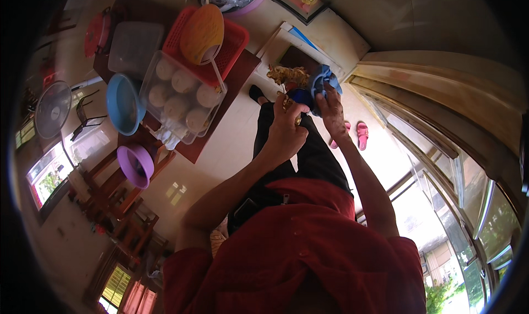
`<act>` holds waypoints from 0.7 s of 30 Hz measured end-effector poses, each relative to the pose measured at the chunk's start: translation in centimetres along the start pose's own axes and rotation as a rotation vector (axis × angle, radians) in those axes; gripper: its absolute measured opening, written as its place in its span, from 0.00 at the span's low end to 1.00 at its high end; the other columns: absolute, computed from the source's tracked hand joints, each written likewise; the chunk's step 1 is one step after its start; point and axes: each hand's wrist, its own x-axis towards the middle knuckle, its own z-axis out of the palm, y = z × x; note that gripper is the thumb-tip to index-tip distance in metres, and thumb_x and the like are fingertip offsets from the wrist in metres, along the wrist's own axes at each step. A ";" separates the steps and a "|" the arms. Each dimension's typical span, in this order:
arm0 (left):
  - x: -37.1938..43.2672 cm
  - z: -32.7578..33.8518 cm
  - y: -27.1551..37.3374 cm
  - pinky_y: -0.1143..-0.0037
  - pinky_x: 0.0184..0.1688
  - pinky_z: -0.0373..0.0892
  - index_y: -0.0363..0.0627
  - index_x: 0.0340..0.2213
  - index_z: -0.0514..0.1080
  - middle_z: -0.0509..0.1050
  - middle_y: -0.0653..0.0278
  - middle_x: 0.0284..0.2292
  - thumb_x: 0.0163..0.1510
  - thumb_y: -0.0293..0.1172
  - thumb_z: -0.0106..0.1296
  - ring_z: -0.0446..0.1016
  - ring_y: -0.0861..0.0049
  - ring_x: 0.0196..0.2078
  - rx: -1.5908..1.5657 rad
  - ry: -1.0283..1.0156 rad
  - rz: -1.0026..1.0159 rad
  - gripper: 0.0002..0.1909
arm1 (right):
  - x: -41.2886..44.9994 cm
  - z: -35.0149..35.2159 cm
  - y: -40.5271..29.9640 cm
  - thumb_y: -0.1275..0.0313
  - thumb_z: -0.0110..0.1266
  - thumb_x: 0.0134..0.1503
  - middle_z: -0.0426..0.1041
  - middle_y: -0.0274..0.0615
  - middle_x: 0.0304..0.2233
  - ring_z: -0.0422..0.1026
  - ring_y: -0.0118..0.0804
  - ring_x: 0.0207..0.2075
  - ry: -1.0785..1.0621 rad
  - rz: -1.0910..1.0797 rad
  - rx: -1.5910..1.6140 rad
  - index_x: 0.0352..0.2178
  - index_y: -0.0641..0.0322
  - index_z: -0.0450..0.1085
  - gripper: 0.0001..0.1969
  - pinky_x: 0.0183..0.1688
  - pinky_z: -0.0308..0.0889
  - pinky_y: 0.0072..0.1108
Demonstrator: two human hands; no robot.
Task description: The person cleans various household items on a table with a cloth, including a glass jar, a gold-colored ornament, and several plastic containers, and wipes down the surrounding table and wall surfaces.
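In front of my body, my left hand (289,120) is closed around the gold-coloured part of an ornament. The ornament has a dark blue rounded body (300,97) and a ruffled gold piece (288,73) at its far end. A bunched blue cloth (324,82) is in my right hand (332,109), pressed against or very close to the blue body's right side. My fingers hide part of the ornament, so its full shape cannot be made out.
To the left, a reddish-brown table (235,103) bears a lidded clear box (182,95) of round pale items, a red basket (235,37) with an orange fan (202,33), and a blue basin (124,103). A purple basin (135,165) stands nearby. Pink slippers (362,135) lie right, near glass doors (450,206).
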 end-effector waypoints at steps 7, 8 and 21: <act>-2.4 -0.8 -2.7 0.69 0.48 0.59 0.49 0.35 0.66 0.42 0.42 0.52 0.33 0.12 0.40 0.49 0.44 0.54 -0.008 -0.081 0.053 0.24 | 4.7 3.7 8.5 0.70 0.51 0.47 0.68 0.54 0.29 0.65 0.56 0.33 0.061 -0.234 -0.214 0.31 0.67 0.65 0.11 0.36 0.61 0.37; -2.8 -0.7 -2.9 0.69 0.48 0.59 0.49 0.35 0.66 0.42 0.42 0.52 0.33 0.12 0.40 0.49 0.44 0.54 -0.010 -0.080 0.046 0.24 | 5.2 3.5 8.6 0.70 0.51 0.47 0.68 0.55 0.28 0.66 0.56 0.32 0.048 -0.138 -0.196 0.30 0.67 0.65 0.10 0.35 0.61 0.37; -4.3 -1.5 -3.9 0.74 0.42 0.63 0.48 0.34 0.67 0.40 0.44 0.53 0.33 0.11 0.38 0.52 0.50 0.53 -0.119 -0.072 0.061 0.24 | 6.5 7.2 1.0 0.71 0.54 0.42 0.69 0.48 0.26 0.68 0.49 0.31 -0.221 -0.426 -0.154 0.24 0.64 0.69 0.07 0.38 0.62 0.32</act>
